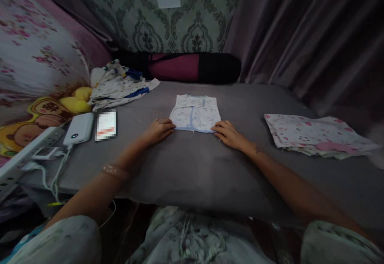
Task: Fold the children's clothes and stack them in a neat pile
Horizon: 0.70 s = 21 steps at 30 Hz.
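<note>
A small white baby shirt (196, 112) with a faint print and light-blue trim lies flat on the grey surface, folded into a compact shape. Its lower edge faces me. At the near left corner, the fingers of my left hand (160, 130) are closed on the hem. My right hand (230, 135) pinches the near right corner in the same way, thumb tucked below the fingers. Both palms stay low, close to the grey cover.
On the right lies a stack of folded printed cloths (312, 134). Rumpled clothes (117, 86) lie at the back left, near yellow plush toys (76, 100). A white power bank (78, 128), a blurred-out phone-like item (106, 125) and a power strip (28, 158) with cables sit left. A black-and-maroon roll (174, 67) borders the back.
</note>
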### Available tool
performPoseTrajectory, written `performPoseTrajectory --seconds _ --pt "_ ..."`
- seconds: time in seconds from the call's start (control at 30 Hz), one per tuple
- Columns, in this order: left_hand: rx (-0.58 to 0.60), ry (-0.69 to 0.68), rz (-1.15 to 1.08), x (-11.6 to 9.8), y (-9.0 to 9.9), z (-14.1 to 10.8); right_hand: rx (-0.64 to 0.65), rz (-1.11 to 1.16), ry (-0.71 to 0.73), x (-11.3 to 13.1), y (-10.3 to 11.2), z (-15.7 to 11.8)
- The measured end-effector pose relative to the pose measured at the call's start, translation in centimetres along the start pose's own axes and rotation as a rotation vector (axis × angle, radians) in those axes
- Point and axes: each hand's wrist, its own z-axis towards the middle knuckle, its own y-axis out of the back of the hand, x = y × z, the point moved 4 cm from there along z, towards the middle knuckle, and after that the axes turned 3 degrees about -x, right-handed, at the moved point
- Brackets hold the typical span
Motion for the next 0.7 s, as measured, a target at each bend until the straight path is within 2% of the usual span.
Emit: performPoseTrajectory --seconds 0.23,0.47,0.57,0.7 --pt "0.063 -0.098 0.152 -1.4 0.5 0.6 0.052 -0.06 0.057 0.0 0.4 -0.4" --pt "0.071 -0.115 0.228 -1.5 0.1 1.4 0.135 -0.196 0.003 0.9 0.4 -0.2" --pt "0.067 -0.099 0.256 -1.4 -0.2 1.7 0.117 -0.145 0.008 0.7 0.5 -0.3" --pt "0.055 -0.112 0.176 -1.1 0.4 1.6 0.07 -0.05 0.041 -0.1 0.5 -0.1"
